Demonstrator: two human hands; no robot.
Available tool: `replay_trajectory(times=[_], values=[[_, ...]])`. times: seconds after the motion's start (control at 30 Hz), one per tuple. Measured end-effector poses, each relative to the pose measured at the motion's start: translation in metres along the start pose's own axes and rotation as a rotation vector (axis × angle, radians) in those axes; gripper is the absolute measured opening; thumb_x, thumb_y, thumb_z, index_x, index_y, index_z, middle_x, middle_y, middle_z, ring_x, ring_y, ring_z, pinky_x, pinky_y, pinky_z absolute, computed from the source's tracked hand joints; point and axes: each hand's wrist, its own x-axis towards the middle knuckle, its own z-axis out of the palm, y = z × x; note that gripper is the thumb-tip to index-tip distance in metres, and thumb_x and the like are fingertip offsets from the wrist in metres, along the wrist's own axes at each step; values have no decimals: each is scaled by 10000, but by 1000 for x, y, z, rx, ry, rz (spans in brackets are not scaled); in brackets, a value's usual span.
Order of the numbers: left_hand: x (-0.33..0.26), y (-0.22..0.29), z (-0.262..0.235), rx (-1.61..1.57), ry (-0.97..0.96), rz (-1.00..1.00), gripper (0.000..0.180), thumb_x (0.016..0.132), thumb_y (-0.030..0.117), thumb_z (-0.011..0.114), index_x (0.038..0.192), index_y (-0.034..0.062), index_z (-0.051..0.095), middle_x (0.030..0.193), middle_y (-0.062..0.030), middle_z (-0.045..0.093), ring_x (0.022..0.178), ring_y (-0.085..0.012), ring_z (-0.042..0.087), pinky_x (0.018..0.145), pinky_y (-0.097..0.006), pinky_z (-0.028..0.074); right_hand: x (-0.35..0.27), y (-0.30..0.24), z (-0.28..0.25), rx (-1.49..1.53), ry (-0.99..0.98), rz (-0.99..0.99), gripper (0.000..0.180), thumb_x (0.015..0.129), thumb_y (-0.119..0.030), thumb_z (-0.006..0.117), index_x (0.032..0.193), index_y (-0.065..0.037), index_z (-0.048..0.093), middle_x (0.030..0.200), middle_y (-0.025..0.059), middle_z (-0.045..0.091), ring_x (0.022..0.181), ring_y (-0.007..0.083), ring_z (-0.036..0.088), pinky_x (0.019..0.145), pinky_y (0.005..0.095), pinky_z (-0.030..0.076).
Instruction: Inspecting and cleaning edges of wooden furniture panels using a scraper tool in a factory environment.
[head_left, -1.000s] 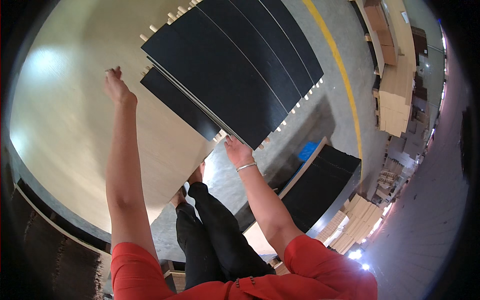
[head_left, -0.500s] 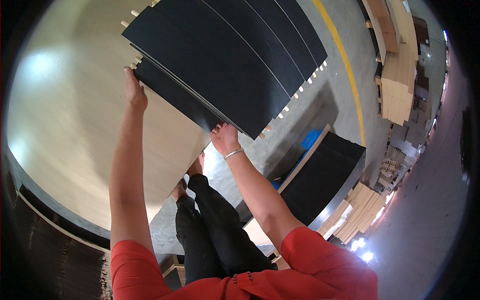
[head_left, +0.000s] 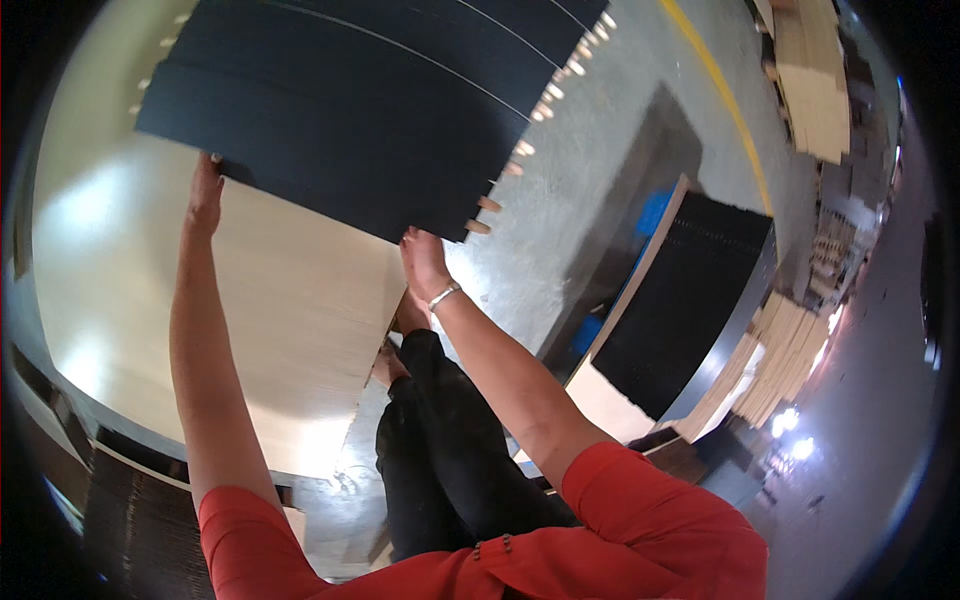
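Observation:
A stack of black panels (head_left: 340,110) with pale wooden pegs along its side edges lies in front of me on a pale board surface. My left hand (head_left: 205,200) is at the near edge, towards the left corner, its fingertips partly hidden by the panel. At the right end of that same edge, my right hand (head_left: 425,262), with a bracelet on the wrist, has its fingers bent against the panel. From above, the near edges look lined up; how many panels each hand grips is hidden.
The broad pale board surface (head_left: 270,330) lies under my forearms. To the right, another black stack (head_left: 680,300) stands by a blue object (head_left: 655,212). A yellow floor line (head_left: 725,85) runs beyond. Pale board piles (head_left: 815,80) stand at far right; my feet are beside the board.
The lower panels that stuck out on the near left no longer show past the top one. The stack appears turned and further left in view. Both hands remain at its near edge.

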Motion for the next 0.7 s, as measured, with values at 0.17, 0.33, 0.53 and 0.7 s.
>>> replay_trajectory(times=[0.17, 0.33, 0.53, 0.7], values=[[9, -23, -8, -3, 52, 27, 617, 937, 442, 466, 1418, 89, 307, 1448, -60, 329, 1314, -235, 329, 1090, -374, 257, 1, 12, 8, -315, 67, -54, 458, 991, -386, 302, 1280, -44, 395, 1160, 94, 548, 1066, 195, 500, 937, 309, 381], [41, -6, -126, 1270, -54, 694, 561, 941, 368, 491, 1367, 31, 350, 1398, -90, 388, 1277, -250, 369, 1070, -370, 295, 11, 32, 20, -29, -79, -53, 627, 970, -485, 336, 1407, -36, 339, 1415, 72, 400, 1274, 147, 366, 1036, 270, 276], [-31, -2, 45, -369, 53, 39, 449, 967, 310, 436, 1316, 29, 403, 1339, -90, 445, 1213, -260, 435, 1018, -386, 379, 1, 26, -25, 183, 18, 77, 650, 964, -515, 347, 1476, -147, 189, 1521, 19, 227, 1386, 179, 225, 1098, 371, 183], [-71, 0, 109, -416, 53, -56, 447, 964, 337, 428, 1294, 37, 436, 1303, -91, 483, 1203, -258, 448, 995, -400, 403, -8, 14, -4, 465, 31, 258, 547, 966, -482, 382, 1393, -142, 342, 1385, 7, 394, 1294, 160, 343, 1024, 344, 303]])
